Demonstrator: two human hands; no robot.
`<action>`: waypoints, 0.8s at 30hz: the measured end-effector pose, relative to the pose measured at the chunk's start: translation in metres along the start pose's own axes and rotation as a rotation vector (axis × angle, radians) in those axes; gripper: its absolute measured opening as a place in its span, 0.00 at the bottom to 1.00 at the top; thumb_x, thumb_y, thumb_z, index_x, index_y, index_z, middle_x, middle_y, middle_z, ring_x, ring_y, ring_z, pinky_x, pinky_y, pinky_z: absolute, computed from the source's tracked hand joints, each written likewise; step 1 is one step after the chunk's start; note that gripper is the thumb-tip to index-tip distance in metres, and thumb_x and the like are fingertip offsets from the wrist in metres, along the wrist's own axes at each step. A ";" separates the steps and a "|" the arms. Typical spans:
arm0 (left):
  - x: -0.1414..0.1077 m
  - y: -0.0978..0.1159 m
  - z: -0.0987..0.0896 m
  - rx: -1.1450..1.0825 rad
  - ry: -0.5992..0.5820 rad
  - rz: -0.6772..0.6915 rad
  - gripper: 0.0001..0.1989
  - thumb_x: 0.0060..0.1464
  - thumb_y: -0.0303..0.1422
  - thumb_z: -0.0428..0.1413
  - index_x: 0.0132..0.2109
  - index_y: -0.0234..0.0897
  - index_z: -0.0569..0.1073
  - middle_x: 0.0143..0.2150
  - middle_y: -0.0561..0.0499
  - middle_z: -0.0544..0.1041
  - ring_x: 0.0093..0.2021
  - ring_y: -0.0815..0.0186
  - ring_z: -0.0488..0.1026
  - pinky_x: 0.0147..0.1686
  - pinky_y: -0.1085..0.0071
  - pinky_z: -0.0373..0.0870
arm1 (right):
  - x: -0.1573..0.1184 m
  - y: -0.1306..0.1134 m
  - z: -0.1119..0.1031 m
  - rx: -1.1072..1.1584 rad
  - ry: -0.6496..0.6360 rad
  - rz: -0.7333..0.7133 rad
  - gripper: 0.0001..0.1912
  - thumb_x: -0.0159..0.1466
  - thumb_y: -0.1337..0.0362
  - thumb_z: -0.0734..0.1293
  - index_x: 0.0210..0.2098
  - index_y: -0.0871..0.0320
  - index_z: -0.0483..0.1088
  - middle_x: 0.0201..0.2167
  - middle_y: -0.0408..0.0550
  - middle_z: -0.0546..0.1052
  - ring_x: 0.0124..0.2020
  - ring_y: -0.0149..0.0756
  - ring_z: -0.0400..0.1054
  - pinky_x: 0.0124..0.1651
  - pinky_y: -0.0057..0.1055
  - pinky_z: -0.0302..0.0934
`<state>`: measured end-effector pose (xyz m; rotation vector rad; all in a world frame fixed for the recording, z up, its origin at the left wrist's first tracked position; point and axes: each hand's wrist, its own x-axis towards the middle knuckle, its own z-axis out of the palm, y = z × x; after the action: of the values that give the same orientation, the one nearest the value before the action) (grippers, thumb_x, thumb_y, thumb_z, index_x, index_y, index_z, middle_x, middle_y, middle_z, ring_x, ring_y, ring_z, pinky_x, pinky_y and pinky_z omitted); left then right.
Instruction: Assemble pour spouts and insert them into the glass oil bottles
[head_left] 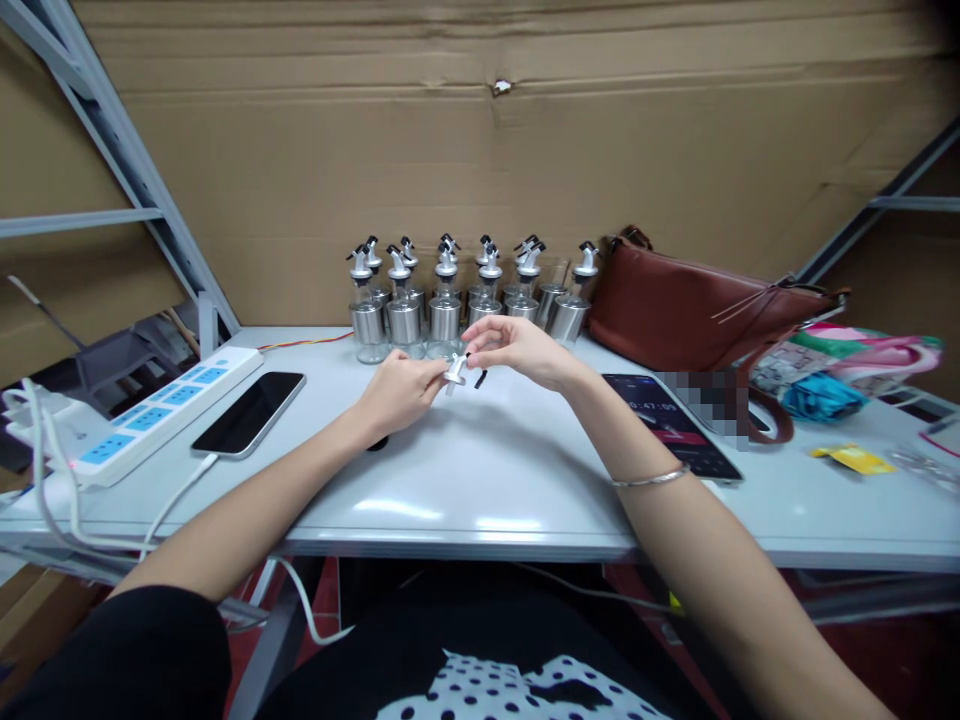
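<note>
Between my two hands, above the middle of the white table, is a silver pour spout (454, 370) with a black flip cap, like those on the bottles behind. My left hand (405, 392) pinches it by its left side. The fingers of my right hand (517, 347) close on its upper right side, at the black part. Just beyond my hands stand several glass bottles (367, 325) with steel sleeves, most topped with silver and black spouts. One bottle (553, 292) at the back right seems to have no spout. A small black object (377, 444) shows partly under my left wrist.
On the left lie a black phone (250, 414) and a white power strip (172, 412) with cables. To the right are a tablet (675, 425), a brown leather bag (690, 300), colourful fabric (840, 370) and a yellow packet (855, 459). Cardboard (480, 150) walls the back.
</note>
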<state>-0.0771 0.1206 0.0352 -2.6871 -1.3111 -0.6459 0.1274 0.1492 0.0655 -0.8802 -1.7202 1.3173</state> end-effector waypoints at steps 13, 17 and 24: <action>0.000 0.003 -0.002 0.005 -0.037 0.014 0.12 0.61 0.30 0.45 0.35 0.39 0.73 0.32 0.53 0.80 0.31 0.66 0.72 0.39 0.67 0.56 | -0.005 -0.009 0.004 -0.166 0.015 -0.016 0.15 0.44 0.59 0.77 0.25 0.63 0.74 0.18 0.43 0.74 0.22 0.27 0.65 0.27 0.26 0.60; 0.000 0.005 -0.001 0.008 -0.079 0.015 0.12 0.60 0.29 0.45 0.34 0.37 0.72 0.31 0.52 0.79 0.30 0.66 0.72 0.39 0.67 0.56 | -0.003 -0.007 0.005 -0.207 0.007 -0.031 0.16 0.46 0.57 0.77 0.24 0.63 0.73 0.18 0.44 0.74 0.21 0.26 0.65 0.23 0.25 0.58; 0.000 0.005 0.003 -0.006 -0.099 0.011 0.13 0.60 0.30 0.44 0.35 0.38 0.73 0.30 0.52 0.78 0.32 0.65 0.72 0.42 0.65 0.57 | 0.001 0.001 0.008 -0.213 0.011 -0.029 0.18 0.43 0.55 0.78 0.22 0.62 0.72 0.16 0.43 0.72 0.19 0.26 0.64 0.22 0.24 0.58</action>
<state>-0.0725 0.1186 0.0333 -2.7618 -1.3167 -0.5226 0.1197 0.1467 0.0632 -0.9750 -1.8820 1.1225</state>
